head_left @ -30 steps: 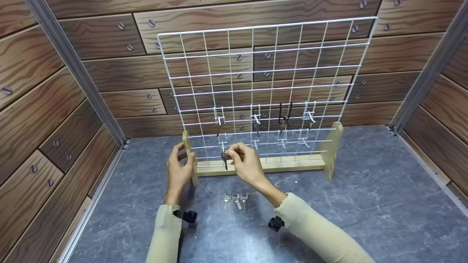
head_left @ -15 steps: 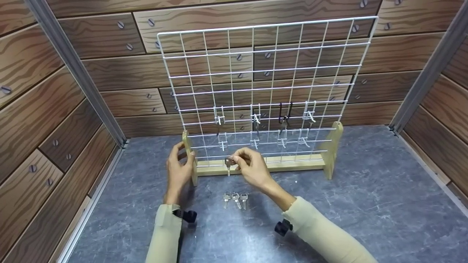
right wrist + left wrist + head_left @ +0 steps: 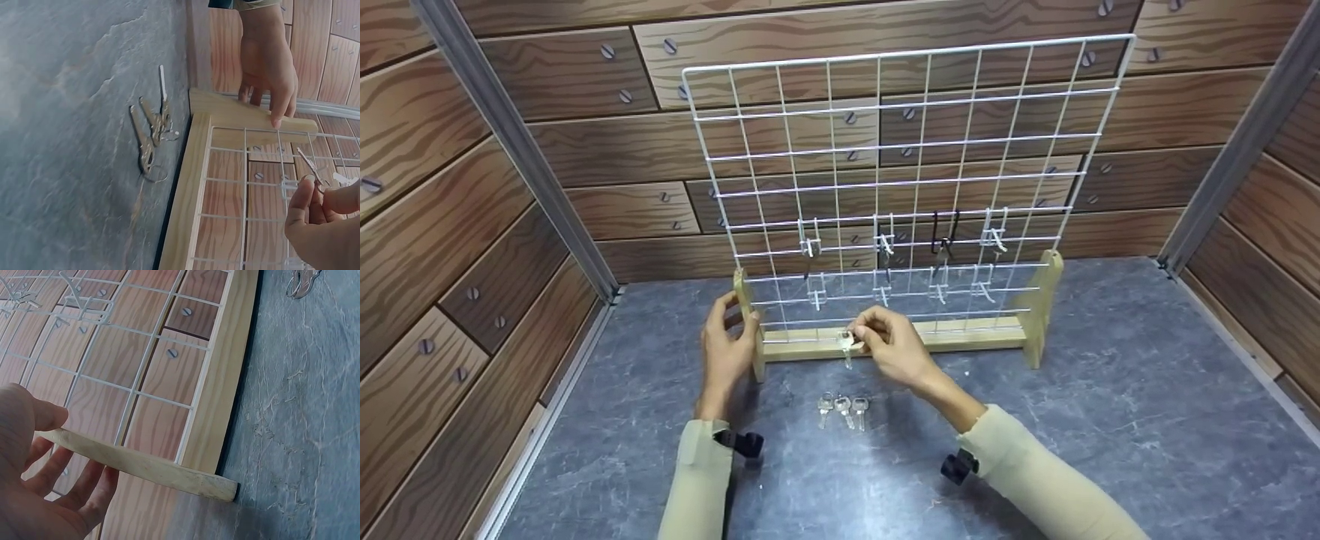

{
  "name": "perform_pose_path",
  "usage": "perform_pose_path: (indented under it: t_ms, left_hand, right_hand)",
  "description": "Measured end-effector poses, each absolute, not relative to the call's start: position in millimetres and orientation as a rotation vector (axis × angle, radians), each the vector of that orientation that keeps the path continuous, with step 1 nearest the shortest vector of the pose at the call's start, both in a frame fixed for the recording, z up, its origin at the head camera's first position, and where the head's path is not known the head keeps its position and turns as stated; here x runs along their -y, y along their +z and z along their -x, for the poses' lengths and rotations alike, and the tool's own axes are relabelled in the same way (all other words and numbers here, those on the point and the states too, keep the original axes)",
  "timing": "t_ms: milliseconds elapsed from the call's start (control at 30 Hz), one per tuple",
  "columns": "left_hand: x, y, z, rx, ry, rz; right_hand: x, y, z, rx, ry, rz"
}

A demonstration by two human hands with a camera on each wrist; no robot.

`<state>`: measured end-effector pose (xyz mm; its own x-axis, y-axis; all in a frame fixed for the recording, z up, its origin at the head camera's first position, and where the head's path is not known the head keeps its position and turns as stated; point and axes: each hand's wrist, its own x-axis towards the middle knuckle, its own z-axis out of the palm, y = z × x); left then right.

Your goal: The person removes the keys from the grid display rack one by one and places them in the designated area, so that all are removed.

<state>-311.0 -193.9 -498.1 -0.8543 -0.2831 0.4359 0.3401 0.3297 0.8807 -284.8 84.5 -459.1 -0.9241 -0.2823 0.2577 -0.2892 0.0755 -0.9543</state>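
Left grip (image 3: pixel 727 349) clasps 1 upright (image 3: pixel 140 462); right grip (image 3: pixel 898 348) pinches 1 key (image 3: pixel 846 342); 3 loose keys (image 3: pixel 843 406) lie nearby.

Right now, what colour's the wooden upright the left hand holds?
Pale yellow; the wooden upright shows best in the left wrist view.

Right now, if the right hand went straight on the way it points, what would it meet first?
The right hand, pinching a key, would likely meet the wire grid first, around its lower-left hook; exact depth is unclear.
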Motion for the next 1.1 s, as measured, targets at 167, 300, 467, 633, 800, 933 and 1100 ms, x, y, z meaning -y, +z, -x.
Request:
perform_pose_path:
  t_ms: [167,300,467,633,800,933,1100]
  left_hand:
    - [194,-497,310,2.060,-1.553,0.061]
    - [194,-497,310,2.050,-1.570,0.054]
    - [193,-497,311,2.050,-1.584,0.047]
    - [194,-498,311,2.060,-1.582,0.057]
    - [195,-498,310,2.067,-1.543,0.074]
    - [196,-499,309,2.077,-1.529,0.071]
    - [195,-498,310,2.082,-1.560,0.079]
  right_hand:
    - [-93,-464,284,2.325,2.039,-0.614]
    - [-100,-468,283,2.360,2.000,-0.600]
    - [-107,-473,283,2.409,1.973,-0.557]
    - [-113,-481,285,2.434,1.936,-0.559]
    - [-117,-491,289,2.469,1.886,-0.599]
    - [-121,-497,290,2.533,1.868,-0.586]
    - [-128,-503,288,2.609,1.884,-0.547]
